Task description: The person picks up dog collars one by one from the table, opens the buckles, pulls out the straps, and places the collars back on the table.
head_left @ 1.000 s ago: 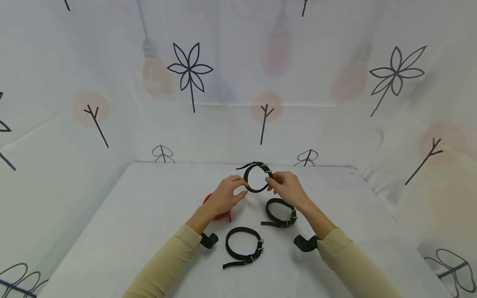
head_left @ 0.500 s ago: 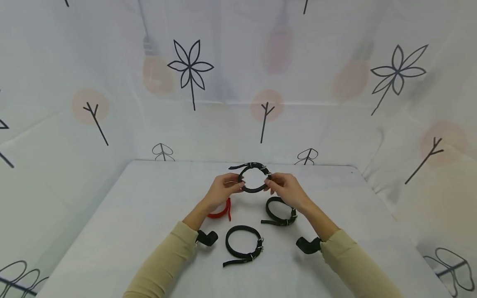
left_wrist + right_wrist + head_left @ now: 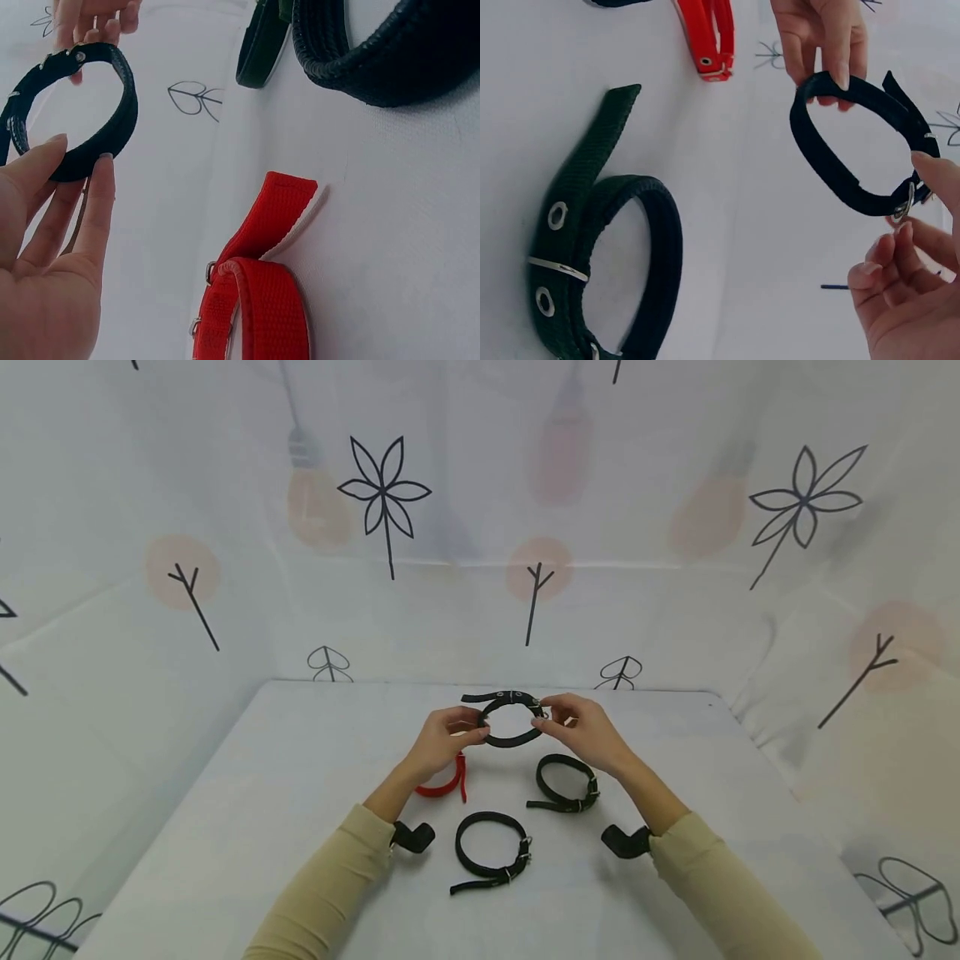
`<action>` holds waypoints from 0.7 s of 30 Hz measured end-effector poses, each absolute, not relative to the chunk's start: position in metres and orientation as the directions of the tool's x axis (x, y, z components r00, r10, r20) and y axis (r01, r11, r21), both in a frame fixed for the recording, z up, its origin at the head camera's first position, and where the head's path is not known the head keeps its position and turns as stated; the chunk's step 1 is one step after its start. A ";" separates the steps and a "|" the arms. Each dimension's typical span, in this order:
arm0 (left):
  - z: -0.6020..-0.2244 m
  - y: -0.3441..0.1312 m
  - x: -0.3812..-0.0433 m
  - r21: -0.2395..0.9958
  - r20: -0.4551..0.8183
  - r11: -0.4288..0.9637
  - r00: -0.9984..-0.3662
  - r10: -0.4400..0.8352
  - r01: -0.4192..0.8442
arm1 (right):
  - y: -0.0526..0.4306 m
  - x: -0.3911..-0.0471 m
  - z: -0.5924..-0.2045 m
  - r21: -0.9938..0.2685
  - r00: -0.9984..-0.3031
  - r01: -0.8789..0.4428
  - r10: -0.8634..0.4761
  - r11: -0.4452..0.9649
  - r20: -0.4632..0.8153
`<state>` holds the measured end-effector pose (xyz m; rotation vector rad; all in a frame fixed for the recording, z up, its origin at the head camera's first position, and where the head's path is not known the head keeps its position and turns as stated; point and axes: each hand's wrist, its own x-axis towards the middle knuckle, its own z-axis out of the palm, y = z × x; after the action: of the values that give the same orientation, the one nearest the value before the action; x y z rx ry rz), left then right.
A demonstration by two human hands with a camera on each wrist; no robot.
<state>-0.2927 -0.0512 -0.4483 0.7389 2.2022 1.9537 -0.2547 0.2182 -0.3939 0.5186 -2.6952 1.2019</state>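
Note:
A dark, buckled dog collar (image 3: 512,742) is held up off the table between both hands, its loose strap end pointing left. My left hand (image 3: 441,745) pinches the left side of the loop, thumb on one face and fingers on the other. On the opposite side my right hand (image 3: 588,733) grips it by the buckle, with a metal ring (image 3: 906,202) hanging near the fingertips in the right wrist view. Below the left hand lies a red collar (image 3: 441,791), partly hidden by hand and forearm. A green collar (image 3: 667,225) lies beneath the right hand.
Nearer the body, a black collar (image 3: 461,856) lies buckled in a loop on the white table (image 3: 300,827). A white cloth backdrop (image 3: 465,527) with printed flowers and bulbs rises behind and at the sides. Black camera mounts (image 3: 626,842) stick out from the wrists.
The left hand has gone from spread fingers beside the loop to a pinch on it. The held collar has shifted slightly left and tipped. The right fingers have moved up around the buckle.

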 end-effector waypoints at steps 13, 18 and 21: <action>-0.445 -0.056 -0.289 0.968 0.143 0.115 -0.870 0.472 0.222 | 0.219 -0.256 -0.399 -0.694 -0.917 -0.396 -0.296 0.602 0.267; -0.444 -0.053 -0.291 0.975 0.131 0.097 -0.871 0.473 0.199 | 0.214 -0.256 -0.401 -0.717 -0.910 -0.411 -0.297 0.564 0.288; -0.442 -0.049 -0.291 0.982 0.117 0.077 -0.878 0.465 0.172 | 0.210 -0.256 -0.402 -0.725 -0.901 -0.429 -0.316 0.539 0.298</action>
<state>-0.2912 -0.0485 -0.4417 0.6442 2.1258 1.8853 -0.2556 0.2104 -0.4020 0.6427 -2.6392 1.2976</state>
